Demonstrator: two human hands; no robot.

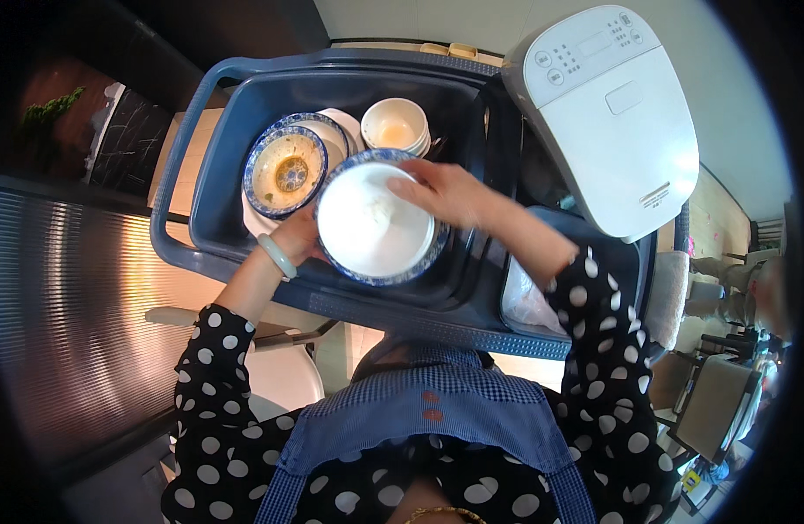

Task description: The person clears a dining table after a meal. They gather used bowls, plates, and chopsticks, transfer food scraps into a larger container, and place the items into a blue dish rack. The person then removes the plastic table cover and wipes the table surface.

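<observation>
My left hand [299, 234], with a pale bangle at its wrist, grips the left side of a blue-and-white patterned dish [377, 280]. A white bowl [369, 229] sits within that dish's rim. My right hand [451, 195] holds the white bowl's upper right edge, thumb over the inside; its fingers are partly hidden. Both dishes are above a dark blue tub [209, 196]. Inside the tub, left of the held dishes, a patterned bowl [291, 171] with brown liquid rests on stacked plates [327, 134]. Small stacked white bowls [394, 124] stand behind, the top one holding some liquid.
The tub sits on a blue cart with a looped handle [169, 164] at left. A white rice cooker [611, 131] stands at its right end, above a second bin with a clear plastic bag [533, 301]. A ribbed glass panel [68, 295] and chair [284, 376] are left; another person [729, 281] is far right.
</observation>
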